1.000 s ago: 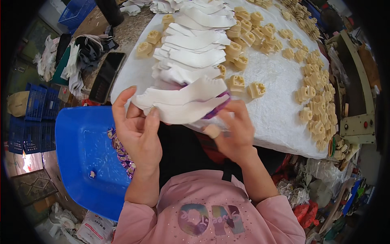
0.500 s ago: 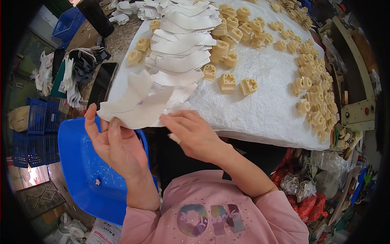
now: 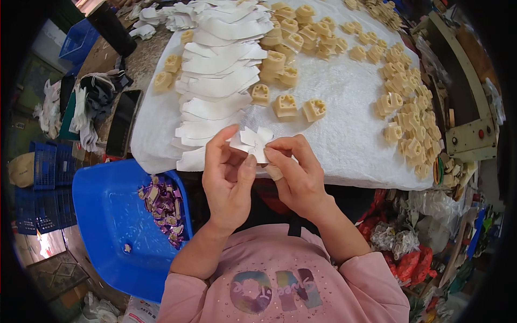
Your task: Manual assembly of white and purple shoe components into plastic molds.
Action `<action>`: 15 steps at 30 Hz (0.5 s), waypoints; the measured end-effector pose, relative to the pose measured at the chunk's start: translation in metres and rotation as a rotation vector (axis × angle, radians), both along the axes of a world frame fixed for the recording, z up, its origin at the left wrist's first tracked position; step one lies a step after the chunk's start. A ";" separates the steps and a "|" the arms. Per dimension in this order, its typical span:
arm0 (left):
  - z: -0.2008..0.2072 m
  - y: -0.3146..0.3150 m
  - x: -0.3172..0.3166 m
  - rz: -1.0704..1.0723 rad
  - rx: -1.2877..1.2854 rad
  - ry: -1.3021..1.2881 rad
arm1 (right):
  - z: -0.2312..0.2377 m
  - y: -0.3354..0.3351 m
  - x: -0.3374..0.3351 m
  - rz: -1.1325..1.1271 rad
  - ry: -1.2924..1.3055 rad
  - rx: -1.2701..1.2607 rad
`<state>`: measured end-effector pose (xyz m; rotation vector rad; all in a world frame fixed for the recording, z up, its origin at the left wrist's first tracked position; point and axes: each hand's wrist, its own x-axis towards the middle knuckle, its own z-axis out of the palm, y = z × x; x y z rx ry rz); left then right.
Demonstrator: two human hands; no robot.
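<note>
Between my two hands, near the table's front edge, is a white curved paper piece (image 3: 255, 144), bent so that its cut ends stand up. My left hand (image 3: 229, 180) pinches it from the left with thumb and fingers. From the right, the thumb and forefinger of my right hand (image 3: 296, 171) close on it. A small beige patch (image 3: 273, 172) shows at my right fingers; I cannot make out what it is. Just beyond my hands, overlapping white paper strips (image 3: 215, 81) lie in a long column. Beige moulded pieces (image 3: 285, 106) with hollowed tops stand beside it.
A white cloth (image 3: 339, 140) covers the table, with many more beige pieces (image 3: 406, 107) along its right side. At lower left stands a blue basin (image 3: 107, 215) holding purple-and-cream pieces (image 3: 164, 207). A black phone (image 3: 123, 124) and dark cup (image 3: 111, 28) are at left.
Both hands have moved right and closer together. The white paper, spread wide before, is now bent up small between my fingers. More of the blue basin's contents shows.
</note>
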<state>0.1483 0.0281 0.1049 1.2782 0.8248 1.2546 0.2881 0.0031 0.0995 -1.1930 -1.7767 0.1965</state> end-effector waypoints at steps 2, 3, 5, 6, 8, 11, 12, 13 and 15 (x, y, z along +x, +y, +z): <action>-0.001 0.000 0.004 -0.025 -0.081 -0.021 | 0.000 -0.002 0.003 -0.014 0.010 -0.020; -0.001 0.000 0.006 -0.059 -0.157 -0.137 | -0.001 -0.002 0.004 -0.008 0.023 -0.038; -0.007 0.000 0.009 -0.092 -0.233 -0.251 | -0.002 -0.004 0.006 -0.008 0.046 -0.069; -0.014 -0.001 0.011 -0.101 -0.234 -0.265 | -0.001 -0.006 0.006 -0.007 0.064 -0.098; -0.016 -0.001 0.014 -0.108 -0.234 -0.278 | 0.000 -0.006 0.008 -0.001 0.060 -0.099; -0.014 0.003 0.016 -0.106 -0.329 -0.344 | -0.002 -0.006 0.009 -0.010 0.003 -0.093; -0.015 0.005 0.013 -0.129 -0.368 -0.366 | -0.001 -0.006 0.009 -0.021 -0.053 -0.081; -0.015 0.006 0.012 -0.152 -0.406 -0.388 | -0.002 -0.007 0.010 -0.022 -0.052 -0.080; -0.013 0.005 0.016 -0.177 -0.380 -0.405 | -0.009 -0.009 0.011 -0.009 0.216 -0.167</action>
